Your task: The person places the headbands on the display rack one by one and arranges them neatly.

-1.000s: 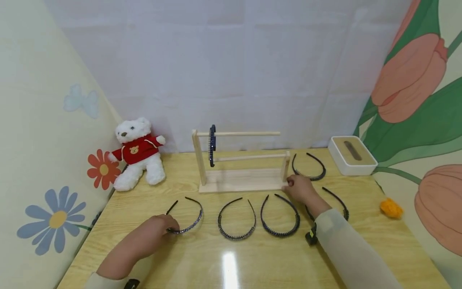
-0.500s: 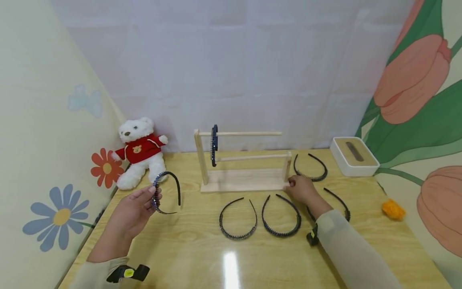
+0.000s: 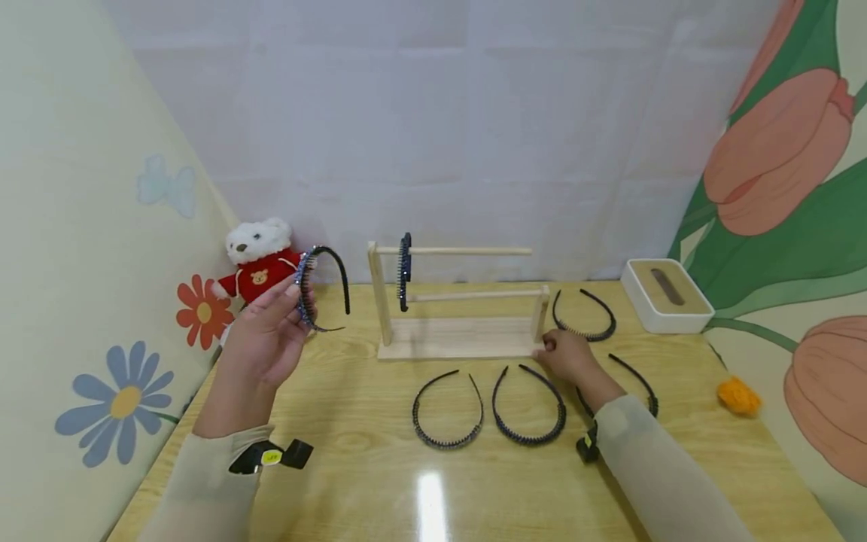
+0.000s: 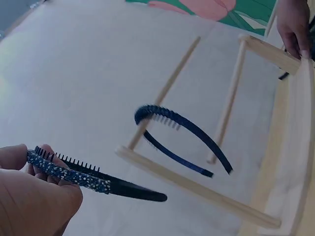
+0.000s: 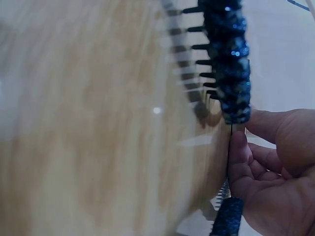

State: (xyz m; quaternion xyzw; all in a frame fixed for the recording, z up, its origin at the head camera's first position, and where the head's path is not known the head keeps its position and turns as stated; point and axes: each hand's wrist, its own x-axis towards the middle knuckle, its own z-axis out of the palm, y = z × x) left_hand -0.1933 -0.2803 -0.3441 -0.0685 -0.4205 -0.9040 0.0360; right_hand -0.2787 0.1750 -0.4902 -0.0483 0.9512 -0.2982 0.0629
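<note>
My left hand (image 3: 271, 339) pinches a glittery dark-blue headband (image 3: 303, 293) by its studded band, raised above the table to the left of the wooden rack (image 3: 460, 339). In the left wrist view the held headband (image 4: 69, 174) shows its comb teeth upward, and its tip points toward the rack. Another dark headband (image 4: 194, 129) hangs on the rack's rods near their left end. At the right end of the rack's base, my right hand (image 3: 572, 357) grips the corner between thumb and fingers.
Two headbands (image 3: 447, 446) lie in front of the rack, and two more, including one dark headband (image 3: 653, 403), lie around my right hand. A white bear (image 3: 260, 248) in a red sweater sits left. At right are a white box (image 3: 667, 297) and an orange fluffy thing (image 3: 738, 397).
My left hand has picked the headband up off the table, turned it upright and carried it up, in front of the bear. My right hand stays at the rack's base.
</note>
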